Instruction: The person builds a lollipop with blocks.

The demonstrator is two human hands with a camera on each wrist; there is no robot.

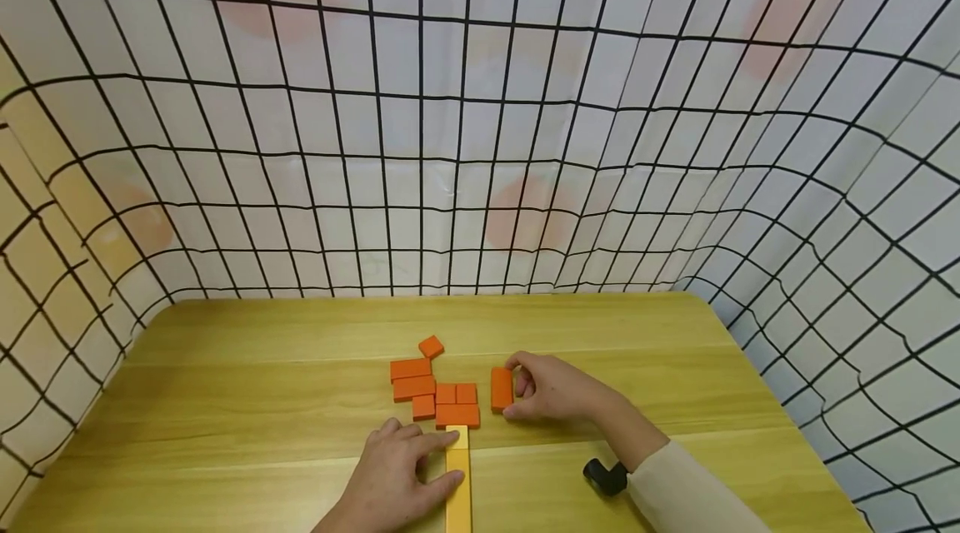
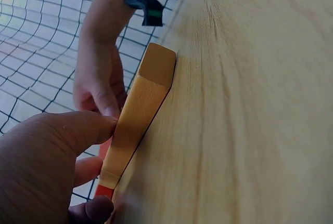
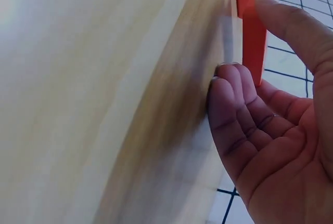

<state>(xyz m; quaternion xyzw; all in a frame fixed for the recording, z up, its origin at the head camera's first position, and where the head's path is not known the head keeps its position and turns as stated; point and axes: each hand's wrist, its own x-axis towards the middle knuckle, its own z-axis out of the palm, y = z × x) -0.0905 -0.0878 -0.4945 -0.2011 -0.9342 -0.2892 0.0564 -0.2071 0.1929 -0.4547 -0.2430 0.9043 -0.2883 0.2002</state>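
Observation:
My right hand (image 1: 551,387) pinches an orange rectangular block (image 1: 502,390) between thumb and index finger, one at each end. In the right wrist view that block (image 3: 253,47) shows between the thumb and the index finger, the other fingers curled beside it. My left hand (image 1: 397,470) touches a yellow strip with index finger and thumb. The strip is a small yellow block (image 1: 457,433) end to end with a long yellow block (image 1: 458,487). Fairly straight left fingers lie along the long block (image 2: 138,115) in the left wrist view. Orange blocks (image 1: 457,415) abut the strip's far end.
More orange blocks (image 1: 413,387) lie left of centre, with a small turned one (image 1: 431,346) behind them. A black device (image 1: 605,477) sits by the right sleeve. Black wire mesh (image 1: 465,183) stands around the wooden table's (image 1: 247,400) back and sides.

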